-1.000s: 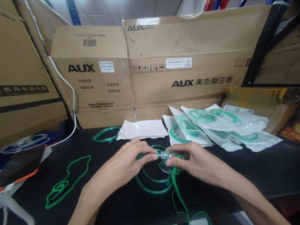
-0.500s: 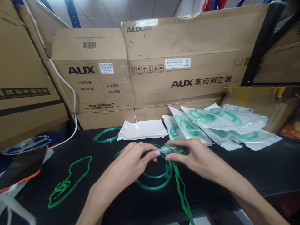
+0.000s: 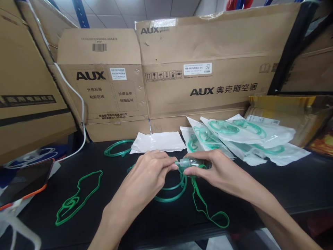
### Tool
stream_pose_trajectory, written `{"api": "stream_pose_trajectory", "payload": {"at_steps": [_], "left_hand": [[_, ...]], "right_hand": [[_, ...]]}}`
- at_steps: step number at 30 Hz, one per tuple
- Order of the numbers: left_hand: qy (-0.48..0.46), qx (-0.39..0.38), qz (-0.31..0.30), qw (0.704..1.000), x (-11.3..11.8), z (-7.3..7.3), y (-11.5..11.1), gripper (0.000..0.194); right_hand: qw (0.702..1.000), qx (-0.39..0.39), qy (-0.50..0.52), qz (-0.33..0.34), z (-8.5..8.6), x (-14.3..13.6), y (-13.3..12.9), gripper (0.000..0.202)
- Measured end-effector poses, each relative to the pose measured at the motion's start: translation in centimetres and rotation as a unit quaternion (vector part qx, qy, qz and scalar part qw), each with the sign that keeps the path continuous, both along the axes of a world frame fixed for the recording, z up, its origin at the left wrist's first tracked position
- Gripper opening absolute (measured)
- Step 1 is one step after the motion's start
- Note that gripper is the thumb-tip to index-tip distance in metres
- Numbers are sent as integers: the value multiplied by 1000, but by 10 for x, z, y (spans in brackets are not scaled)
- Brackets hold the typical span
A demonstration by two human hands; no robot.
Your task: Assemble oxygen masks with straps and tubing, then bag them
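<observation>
In the head view, my right hand (image 3: 221,170) grips a clear oxygen mask (image 3: 194,162) between thumb and fingers. The mask's pale connector (image 3: 184,162) points left toward my left hand (image 3: 145,178). That hand is closed in a pinch on the end of the green oxygen tubing (image 3: 170,199), right at the connector; how far the two are joined is hard to see. Coils of this tubing lie on the table under both hands, partly covered by them. From the mask a green elastic strap (image 3: 197,190) runs down and ends in a loop near the front edge.
Another green strap (image 3: 78,196) lies at left, near a phone with an orange case (image 3: 28,184). Behind my hands are a tubing coil (image 3: 118,148) and a white packet (image 3: 158,142). Packaged masks (image 3: 234,130) are piled at back right. Cardboard (image 3: 166,100) walls the back.
The mask's strap swung from hanging past the bottom of view to lying looped on the table at right. My left fingers turned slightly on the tube end, and the tubing coil shifted.
</observation>
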State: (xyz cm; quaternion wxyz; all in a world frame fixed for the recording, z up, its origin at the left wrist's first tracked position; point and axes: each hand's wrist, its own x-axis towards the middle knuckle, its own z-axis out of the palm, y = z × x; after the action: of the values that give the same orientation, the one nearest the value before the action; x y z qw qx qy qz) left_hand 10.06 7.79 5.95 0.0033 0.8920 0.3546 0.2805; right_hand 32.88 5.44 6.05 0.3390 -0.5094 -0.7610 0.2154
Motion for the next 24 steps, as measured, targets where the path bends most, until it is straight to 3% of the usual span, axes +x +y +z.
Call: {"api": "stream_pose_trajectory", "payload": {"at_steps": [4, 7, 13, 18, 24], "left_hand": [[-9, 39, 7, 999, -2, 2, -1, 21], [-23, 55, 7, 998, -5, 2, 0, 22], [-40, 4, 1, 999, -6, 1, 3, 21], [-37, -58, -2, 998, -6, 5, 3, 24], [-26, -53, 22, 998, -8, -1, 5, 26]], "right_hand": [[996, -79, 46, 0, -1, -2, 1, 48], [990, -103, 93, 39, -4, -4, 2, 41], [979, -137, 118, 91, -4, -4, 4, 47], [993, -95, 42, 49, -1, 6, 5, 42], [994, -104, 25, -39, -5, 0, 5, 49]]}}
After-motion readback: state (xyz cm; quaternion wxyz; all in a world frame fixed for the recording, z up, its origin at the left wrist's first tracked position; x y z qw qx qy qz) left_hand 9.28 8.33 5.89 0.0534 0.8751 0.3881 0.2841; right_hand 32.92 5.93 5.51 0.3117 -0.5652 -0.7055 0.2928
